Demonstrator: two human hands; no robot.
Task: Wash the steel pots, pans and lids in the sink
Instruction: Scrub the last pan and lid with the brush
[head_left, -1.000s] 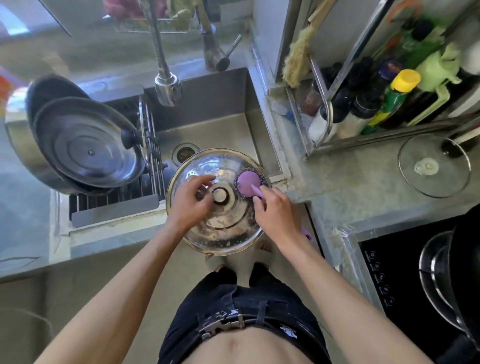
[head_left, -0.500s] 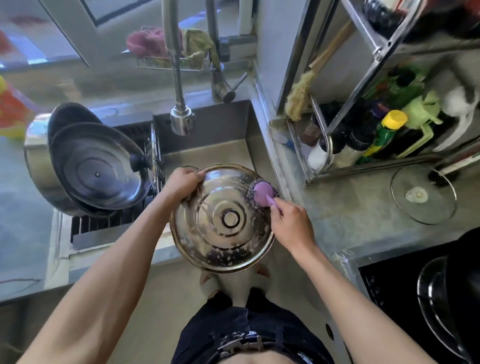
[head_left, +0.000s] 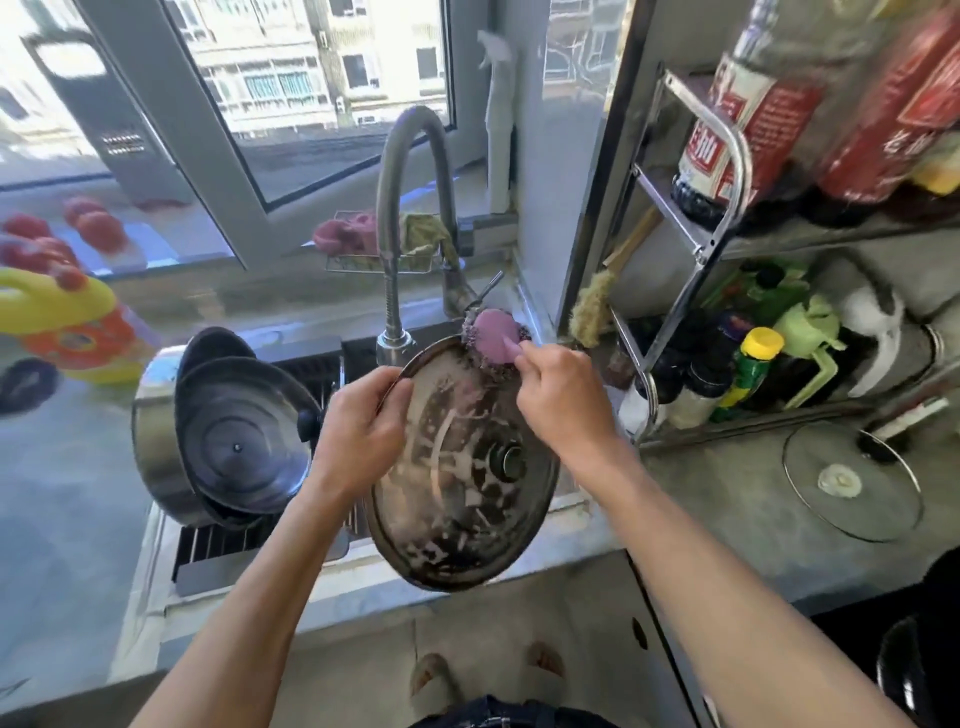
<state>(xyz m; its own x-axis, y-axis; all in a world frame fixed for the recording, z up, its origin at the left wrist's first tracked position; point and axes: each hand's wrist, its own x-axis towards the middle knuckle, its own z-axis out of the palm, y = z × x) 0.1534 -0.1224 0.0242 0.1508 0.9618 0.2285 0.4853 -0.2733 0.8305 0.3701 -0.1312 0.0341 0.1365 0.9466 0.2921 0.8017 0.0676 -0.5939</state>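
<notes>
Surface: grey counter (head_left: 727, 499) with sink under a window.
Lid: soapy steel lid (head_left: 462, 467) above sink's front edge, tilted, underside toward viewer.
Left hand (head_left: 358, 431): fingers clamped on lid's left rim.
Right hand (head_left: 566, 400): pinches pink scrubber (head_left: 493, 340) against lid's far rim.

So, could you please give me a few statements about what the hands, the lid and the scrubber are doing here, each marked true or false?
1. The left hand grips the steel lid by its rim. True.
2. The right hand holds a yellow sponge. False: it holds a purple scrubber.
3. The scrubber is at the lid's far edge. True.
4. The glass lid lies in the sink. False: it lies on the counter to the right.
</notes>
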